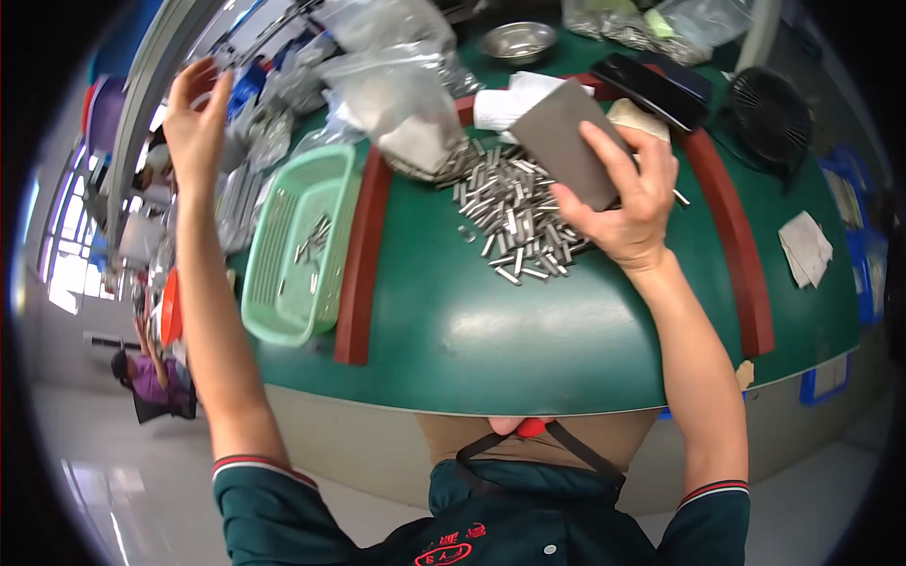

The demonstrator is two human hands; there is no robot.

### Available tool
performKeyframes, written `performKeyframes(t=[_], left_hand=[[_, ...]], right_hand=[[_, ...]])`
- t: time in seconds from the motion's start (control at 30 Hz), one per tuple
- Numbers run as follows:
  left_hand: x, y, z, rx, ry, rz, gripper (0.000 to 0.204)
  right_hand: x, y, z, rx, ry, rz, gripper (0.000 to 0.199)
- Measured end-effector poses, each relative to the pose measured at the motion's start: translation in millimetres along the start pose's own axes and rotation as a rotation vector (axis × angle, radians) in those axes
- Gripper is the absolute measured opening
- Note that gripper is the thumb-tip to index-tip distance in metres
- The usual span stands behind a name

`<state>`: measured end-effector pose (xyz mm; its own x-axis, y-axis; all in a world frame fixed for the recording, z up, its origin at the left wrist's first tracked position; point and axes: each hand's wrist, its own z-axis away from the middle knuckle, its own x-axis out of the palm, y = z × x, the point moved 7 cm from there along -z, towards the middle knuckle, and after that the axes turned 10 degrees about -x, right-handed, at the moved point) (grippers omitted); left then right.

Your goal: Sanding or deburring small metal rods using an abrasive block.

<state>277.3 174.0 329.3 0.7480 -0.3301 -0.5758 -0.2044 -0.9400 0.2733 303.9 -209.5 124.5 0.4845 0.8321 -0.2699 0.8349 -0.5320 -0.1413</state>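
Slanting far-left to near-right lengthwise: grey block (559, 141), clasped in right hand (630, 203) (left hand (198, 123): grip parted).

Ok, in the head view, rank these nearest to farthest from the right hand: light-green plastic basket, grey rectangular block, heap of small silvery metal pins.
1. Grey rectangular block: held in the right hand.
2. Heap of small silvery metal pins: just left of that hand.
3. Light-green plastic basket: farther left, past the heap.
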Motion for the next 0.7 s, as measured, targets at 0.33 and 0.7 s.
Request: performKeyframes(t=[0.33,0.7], left_hand=[[127.0,82.6,212.0,-0.386,-0.639,0.192,0.032],[134.1,85.3,196.0,-0.348,-0.382,0.262,0.005]], right_hand=[[-3.6,-11.0,-5.1,0.015,-0.038,-0.006,0.057],[3.4,-5.4,-1.8,0.0,-0.051,-0.029,0.062]])
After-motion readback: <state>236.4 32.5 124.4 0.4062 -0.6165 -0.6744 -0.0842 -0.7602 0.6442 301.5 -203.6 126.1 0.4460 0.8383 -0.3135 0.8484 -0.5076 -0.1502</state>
